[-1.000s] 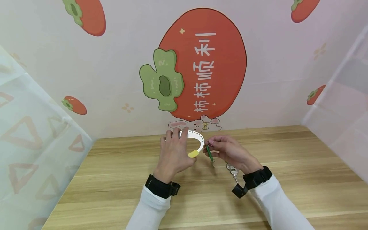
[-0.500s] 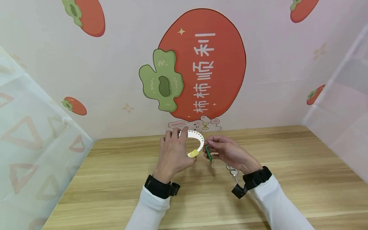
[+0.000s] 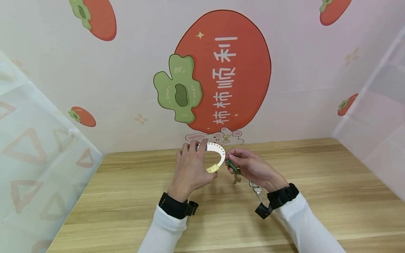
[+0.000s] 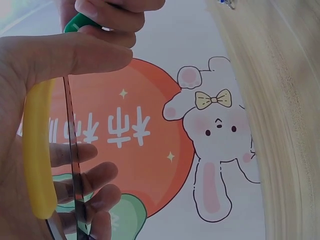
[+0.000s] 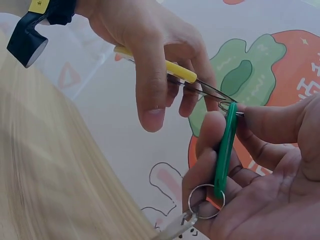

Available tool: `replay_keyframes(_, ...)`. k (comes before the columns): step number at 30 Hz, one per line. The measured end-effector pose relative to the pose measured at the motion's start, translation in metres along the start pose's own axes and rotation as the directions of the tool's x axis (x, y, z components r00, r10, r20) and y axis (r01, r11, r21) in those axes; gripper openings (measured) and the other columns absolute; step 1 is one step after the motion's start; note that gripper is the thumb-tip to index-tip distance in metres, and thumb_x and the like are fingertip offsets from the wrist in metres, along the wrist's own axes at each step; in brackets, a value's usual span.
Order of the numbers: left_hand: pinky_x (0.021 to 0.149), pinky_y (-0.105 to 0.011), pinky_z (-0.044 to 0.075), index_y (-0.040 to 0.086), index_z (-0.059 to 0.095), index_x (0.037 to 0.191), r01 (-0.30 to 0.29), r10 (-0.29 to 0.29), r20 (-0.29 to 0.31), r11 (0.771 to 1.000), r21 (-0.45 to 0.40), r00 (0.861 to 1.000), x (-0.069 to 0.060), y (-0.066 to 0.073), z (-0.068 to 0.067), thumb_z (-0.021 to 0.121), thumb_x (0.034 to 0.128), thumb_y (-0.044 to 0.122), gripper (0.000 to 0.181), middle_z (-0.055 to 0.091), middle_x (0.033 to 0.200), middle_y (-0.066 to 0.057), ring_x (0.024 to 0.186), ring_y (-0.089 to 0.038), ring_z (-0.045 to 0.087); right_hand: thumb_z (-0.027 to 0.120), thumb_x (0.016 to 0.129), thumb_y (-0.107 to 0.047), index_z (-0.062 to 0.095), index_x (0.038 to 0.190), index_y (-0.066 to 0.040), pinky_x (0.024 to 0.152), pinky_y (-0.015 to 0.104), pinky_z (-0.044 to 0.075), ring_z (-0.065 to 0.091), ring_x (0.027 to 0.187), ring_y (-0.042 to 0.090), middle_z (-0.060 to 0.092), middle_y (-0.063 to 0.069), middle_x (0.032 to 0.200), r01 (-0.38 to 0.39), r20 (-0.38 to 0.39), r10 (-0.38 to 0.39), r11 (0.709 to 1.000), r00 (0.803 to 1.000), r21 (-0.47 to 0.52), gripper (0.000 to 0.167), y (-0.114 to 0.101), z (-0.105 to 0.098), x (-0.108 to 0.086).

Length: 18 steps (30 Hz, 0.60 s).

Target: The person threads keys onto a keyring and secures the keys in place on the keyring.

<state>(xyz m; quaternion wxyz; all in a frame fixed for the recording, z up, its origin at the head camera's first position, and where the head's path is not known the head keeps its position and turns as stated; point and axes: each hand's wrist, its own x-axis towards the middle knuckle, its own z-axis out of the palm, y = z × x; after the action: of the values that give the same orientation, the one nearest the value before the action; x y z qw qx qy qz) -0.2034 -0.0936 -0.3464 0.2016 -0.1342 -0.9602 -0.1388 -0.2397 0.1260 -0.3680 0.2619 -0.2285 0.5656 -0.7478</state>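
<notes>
A white horseshoe-shaped plate (image 3: 221, 151) with a row of small holes and a yellow grip (image 3: 213, 168) is held in my left hand (image 3: 192, 168). In the right wrist view, the thumb is in front of the yellow grip (image 5: 180, 71) and the fingers behind it. My right hand (image 3: 253, 166) pinches a small metal ring at the top of a green key tag (image 5: 226, 150), against the plate's tip. Whether that ring is threaded on the plate I cannot tell. From the tag's lower split ring (image 5: 206, 201) hangs a key (image 3: 237, 179).
Several silver keys (image 3: 257, 188) lie on the wooden table (image 3: 133, 196) under my right wrist, near its black wrist camera (image 3: 263, 211). Behind the hands stands a printed backdrop (image 3: 300, 77), and light panels (image 3: 34, 151) flank the table.
The green tag has tilted, its lower end swinging right toward my right palm. Its key has swung right too and shows more of its flat side. My left hand stays nearly still.
</notes>
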Motion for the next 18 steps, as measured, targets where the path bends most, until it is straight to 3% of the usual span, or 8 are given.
replay_keyframes(7,0.088,-0.055,0.046,0.01,0.052,0.144,-0.007,0.007,-0.007,1.0,-0.008,1.0,-0.0004,-0.0005,-0.0002,0.089,0.0605,0.042,0.096,0.056,0.13,-0.016,0.116,-0.038,0.051,0.05,0.106,-0.01,0.062,0.108,-0.005,0.071,0.026,0.048,0.058,0.079,0.016,0.063,0.006,0.098,0.019,-0.029,-0.02,0.999,0.999,-0.027,0.013,0.0023,-0.0022,0.0002)
replay_keyframes(11,0.087,-0.055,0.046,0.011,0.053,0.143,-0.011,0.011,-0.009,1.0,-0.012,1.0,-0.0003,-0.0003,0.0004,0.089,0.0606,0.041,0.095,0.057,0.129,-0.017,0.114,-0.038,0.052,0.051,0.106,-0.009,0.063,0.107,-0.005,0.071,0.025,0.048,0.058,0.077,0.016,0.067,0.007,0.098,0.014,-0.048,-0.016,0.999,0.999,-0.034,0.013,0.0023,-0.0022,0.0001)
replay_keyframes(18,0.087,-0.054,0.045,0.01,0.054,0.143,-0.011,0.011,-0.007,1.0,-0.018,1.0,0.0002,0.0001,0.0008,0.089,0.0608,0.041,0.094,0.057,0.13,-0.017,0.114,-0.038,0.052,0.049,0.107,-0.011,0.059,0.108,-0.004,0.073,0.025,0.05,0.059,0.079,0.016,0.069,0.008,0.096,-0.011,-0.017,0.01,0.999,1.0,-0.037,0.013,0.0008,-0.0027,-0.0003)
